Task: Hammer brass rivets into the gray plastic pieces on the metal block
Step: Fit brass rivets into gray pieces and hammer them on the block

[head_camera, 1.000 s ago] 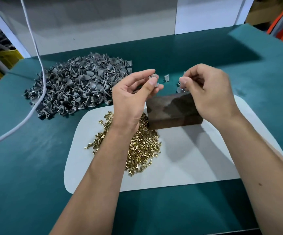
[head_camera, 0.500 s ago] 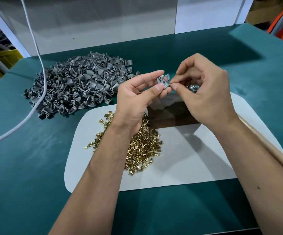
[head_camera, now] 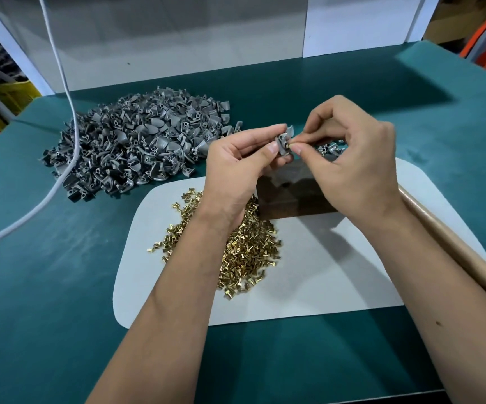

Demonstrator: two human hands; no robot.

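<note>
My left hand [head_camera: 236, 167] pinches a small gray plastic piece [head_camera: 283, 141] above the dark metal block [head_camera: 291, 196]. My right hand [head_camera: 352, 164] pinches a brass rivet [head_camera: 289, 145] at the piece's hole. A large heap of gray plastic pieces [head_camera: 136, 147] lies at the back left. A pile of brass rivets [head_camera: 244, 249] sits on the white mat [head_camera: 323, 272], partly under my left forearm. A few gray pieces [head_camera: 330, 148] lie behind the block, half hidden by my right hand.
A wooden handle [head_camera: 454, 252] runs along the mat's right side under my right forearm. A white cable [head_camera: 61, 83] hangs down over the heap and trails left across the green table [head_camera: 46, 287]. White panels stand along the back edge.
My hands have come together above the block. The right hand brought a rivet to the gray piece that the left hand holds.
</note>
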